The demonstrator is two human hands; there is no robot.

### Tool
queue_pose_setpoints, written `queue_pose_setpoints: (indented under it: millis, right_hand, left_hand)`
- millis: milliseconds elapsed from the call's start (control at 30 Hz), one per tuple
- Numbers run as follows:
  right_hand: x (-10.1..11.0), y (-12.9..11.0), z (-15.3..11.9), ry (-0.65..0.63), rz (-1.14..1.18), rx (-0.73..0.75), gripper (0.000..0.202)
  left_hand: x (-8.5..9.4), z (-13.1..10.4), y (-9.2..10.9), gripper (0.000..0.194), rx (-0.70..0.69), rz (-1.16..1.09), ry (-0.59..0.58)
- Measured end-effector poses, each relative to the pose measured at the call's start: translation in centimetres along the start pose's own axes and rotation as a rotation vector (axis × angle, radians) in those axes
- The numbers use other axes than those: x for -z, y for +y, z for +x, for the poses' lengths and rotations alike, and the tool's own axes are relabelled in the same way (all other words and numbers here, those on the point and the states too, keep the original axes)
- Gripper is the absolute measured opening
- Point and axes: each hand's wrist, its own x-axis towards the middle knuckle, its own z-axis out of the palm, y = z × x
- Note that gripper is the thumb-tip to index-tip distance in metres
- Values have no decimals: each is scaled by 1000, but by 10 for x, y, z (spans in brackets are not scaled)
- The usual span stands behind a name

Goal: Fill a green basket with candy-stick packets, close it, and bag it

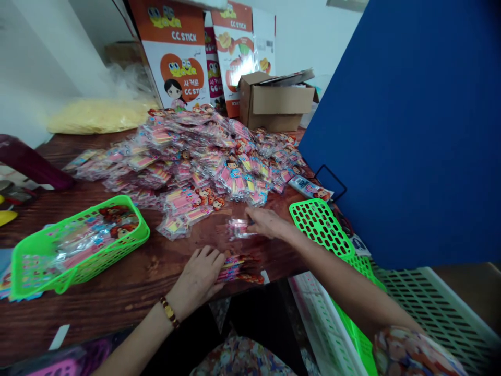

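Note:
My left hand rests near the table's front edge, its fingers curled round one end of a stack of colourful cartoon-printed pieces. Whether those are cards or filled packets is hard to tell. Farther forward, my right hand closes its fingertips on the right end of a small clear plastic packet, which is somewhat blurred. Just beyond both hands lies a large heap of clear packets with pink and yellow contents and cartoon figures. A few similar packets lie at the heap's near edge.
On the left stands a green basket with packets inside. Another green basket is at the right, by a blue panel. White crates sit lower right. Behind the heap are an open cardboard box and printed cartons.

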Motion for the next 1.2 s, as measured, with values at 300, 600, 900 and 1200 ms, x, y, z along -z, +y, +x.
queue_pose_setpoints:
  millis: [300,600,900,1200]
  right_hand:
    - [-19,-60,-8,-29,155,164,35]
    - [-25,-24,-32,-87,484,354,22]
    - [26,43,66,402,137,-43,49]
    - [-23,-26,34,195,-165,-287,49]
  left_hand:
    - [-4,3,-1,41,34,51,209]
    - [-12,10,-11,75,9,44,178]
    - [-13,14,-9,59,78,9,-14]
    - [-20,12,-11,63,94,-30,-28]
